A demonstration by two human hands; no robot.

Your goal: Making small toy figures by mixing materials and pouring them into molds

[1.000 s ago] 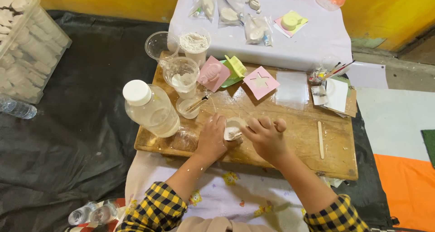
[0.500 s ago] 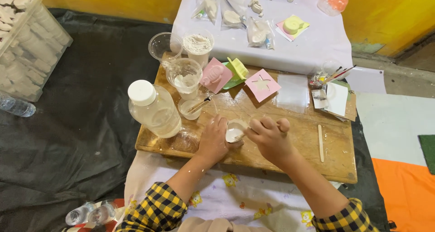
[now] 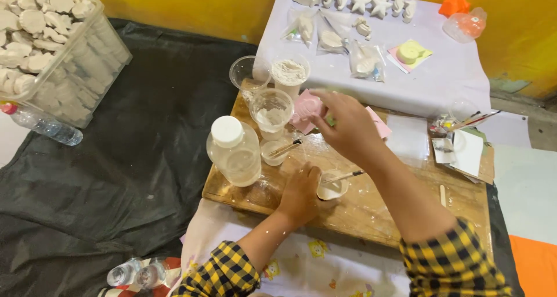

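**Two hands, one bowl, three cups**

Head view: the left hand (image 3: 300, 193) steadies a small white bowl (image 3: 333, 188) on the wooden board (image 3: 371, 207), grip closed on its rim. A thin stick (image 3: 343, 177) rests in the bowl. The right hand (image 3: 346, 124) reaches far, fingers pinching a pink card (image 3: 306, 107). Three clear plastic cups (image 3: 271, 109) stand far left; one capped round bottle (image 3: 234, 152) stands left.

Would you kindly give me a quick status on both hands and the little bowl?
Left hand steadying small white bowl, stick resting in it. Right hand reaching over pink mould, grip unclear. Cups and bottle crowd the board's left.
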